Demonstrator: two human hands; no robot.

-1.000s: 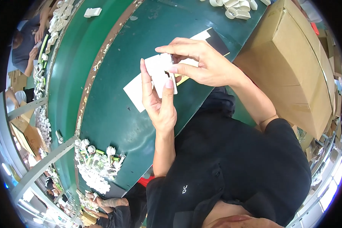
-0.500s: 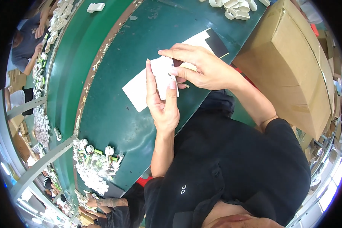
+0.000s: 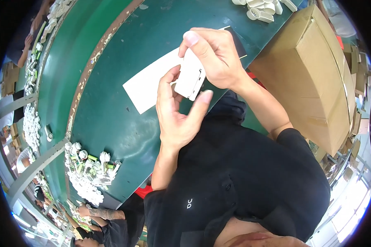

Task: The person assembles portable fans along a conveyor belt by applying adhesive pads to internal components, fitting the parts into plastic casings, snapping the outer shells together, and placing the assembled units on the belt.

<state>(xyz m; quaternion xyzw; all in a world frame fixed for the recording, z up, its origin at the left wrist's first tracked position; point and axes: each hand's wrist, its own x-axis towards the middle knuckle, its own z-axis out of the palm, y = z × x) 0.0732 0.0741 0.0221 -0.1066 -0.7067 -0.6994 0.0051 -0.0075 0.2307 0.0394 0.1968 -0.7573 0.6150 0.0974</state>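
A white plastic casing [image 3: 189, 76] with a narrow dark slot along one side is tilted between my hands above the table. My right hand [image 3: 218, 57] grips its upper end, the thumb near the top and the other fingers bent behind. Around the lower end, my left hand [image 3: 177, 117] has its fingers curled against the casing's far side, while its thumb stands slightly apart from the near corner. Beneath them a white sheet [image 3: 146, 88] lies on the green table [image 3: 115, 111]. A dark panel [image 3: 239, 41] at the sheet's far right is partly covered by my right hand.
Cream plastic parts [image 3: 263, 10] are piled at the far right. A large cardboard box [image 3: 301, 82] stands right of the table. At the left lies a heap of small white and green parts [image 3: 91, 171], beside a metal bar [image 3: 41, 162]. Another person's tattooed forearm [image 3: 105, 213] shows lower left.
The casing has turned, bringing its slotted side into view. My right hand has moved up over its top end, and my left thumb has come away from its face. The whole view has shifted slightly.
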